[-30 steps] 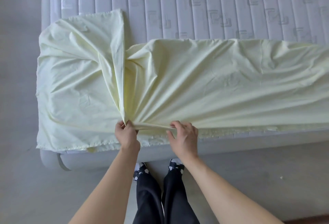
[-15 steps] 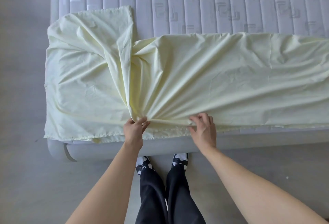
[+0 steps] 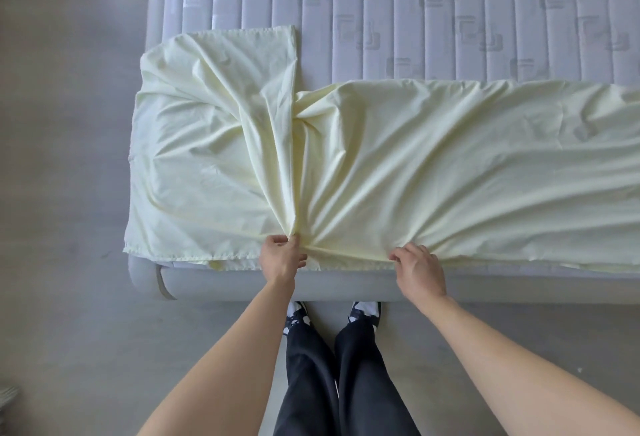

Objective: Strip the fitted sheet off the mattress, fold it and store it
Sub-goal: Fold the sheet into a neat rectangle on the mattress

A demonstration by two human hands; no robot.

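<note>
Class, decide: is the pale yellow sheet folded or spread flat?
Partly folded. The sheet lies as a creased band across the mattress, its left end turned over; both hands grip its near edge.

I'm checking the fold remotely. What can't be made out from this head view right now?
- Sheet: its right end is cut off by the picture's right edge.
- Left hand: fingertips are buried in the gathered cloth, so the exact grip is unclear.
- Right hand: fingertips curl over the hem; what lies under them is hidden.
- Mattress: the near edge is mostly covered by the sheet.
</note>
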